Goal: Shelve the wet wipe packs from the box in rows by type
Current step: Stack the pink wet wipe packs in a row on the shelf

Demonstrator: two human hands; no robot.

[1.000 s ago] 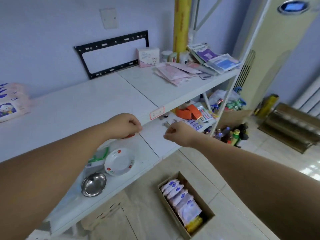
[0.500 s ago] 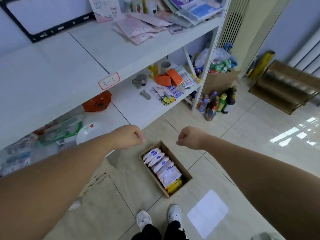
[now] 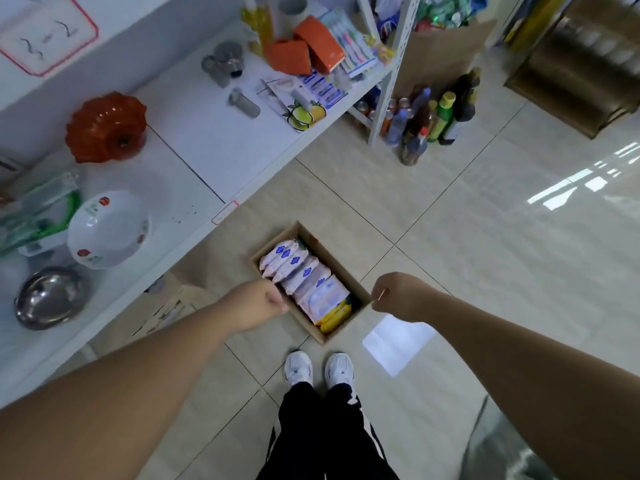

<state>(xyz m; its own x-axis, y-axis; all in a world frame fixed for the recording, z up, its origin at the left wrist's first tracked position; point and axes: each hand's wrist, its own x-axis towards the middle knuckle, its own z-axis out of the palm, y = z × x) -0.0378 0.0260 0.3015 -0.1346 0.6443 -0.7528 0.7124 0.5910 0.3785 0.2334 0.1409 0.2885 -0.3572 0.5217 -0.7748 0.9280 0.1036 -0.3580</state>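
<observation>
An open cardboard box point(image 3: 358, 292) sits on the tiled floor just in front of my white shoes. Inside it stand several pink-and-white wet wipe packs point(image 3: 297, 271) in a row, with a yellow pack point(image 3: 335, 316) at the near end. My left hand point(image 3: 260, 304) hovers above the box's left side, fingers curled into a fist with nothing in it. My right hand point(image 3: 394, 296) hangs above the box's right side, also closed and holding nothing. Neither hand touches the box or the packs.
A white shelf point(image 3: 207, 140) runs along the left, carrying a steel bowl point(image 3: 48, 299), a white floral bowl point(image 3: 107, 230), an orange lantern-shaped thing point(image 3: 105, 126) and small packaged goods. Bottles point(image 3: 429, 119) stand on the floor by the shelf's right post. Open tiled floor lies to the right.
The view has tilted down from the shelf top to the floor and the box. Both fists have dropped from shelf height to just above the box.
</observation>
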